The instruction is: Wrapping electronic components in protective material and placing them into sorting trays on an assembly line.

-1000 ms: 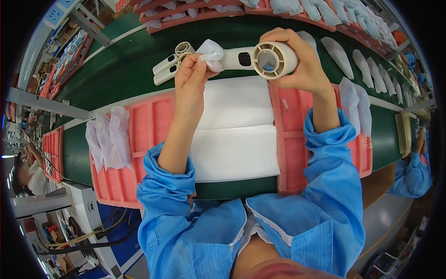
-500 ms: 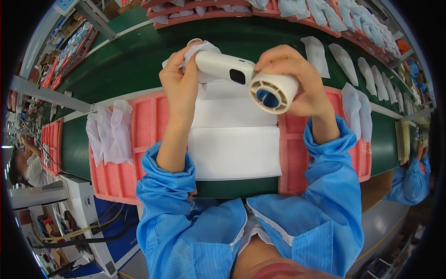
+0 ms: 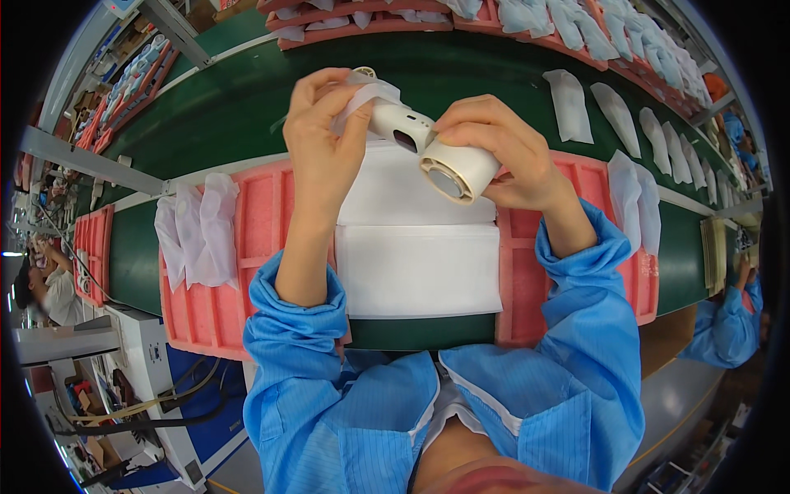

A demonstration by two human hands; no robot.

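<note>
My left hand (image 3: 325, 144) pinches a thin translucent white sleeve (image 3: 372, 94) against the handle of a white hair dryer-shaped appliance (image 3: 462, 167). The sleeve covers part of the handle, whose far end pokes out past it. My right hand (image 3: 514, 156) is closed around the short, wide cylindrical head, its round open end turned toward me. A dark oval window shows on the handle between my hands. Beneath lies a stack of flat white sleeves (image 3: 420, 270) across pink trays.
Sleeved pieces lie on the pink tray at left (image 3: 197, 235) and on the pink tray at right (image 3: 634, 202). Several more stand in a row on the green belt (image 3: 568, 107). Filled pink trays (image 3: 543, 33) line the far side. Other people work at both edges.
The appliance's head has swung left and slightly down, its open end turning further from view. My left hand has shifted slightly right along the handle with the sleeve.
</note>
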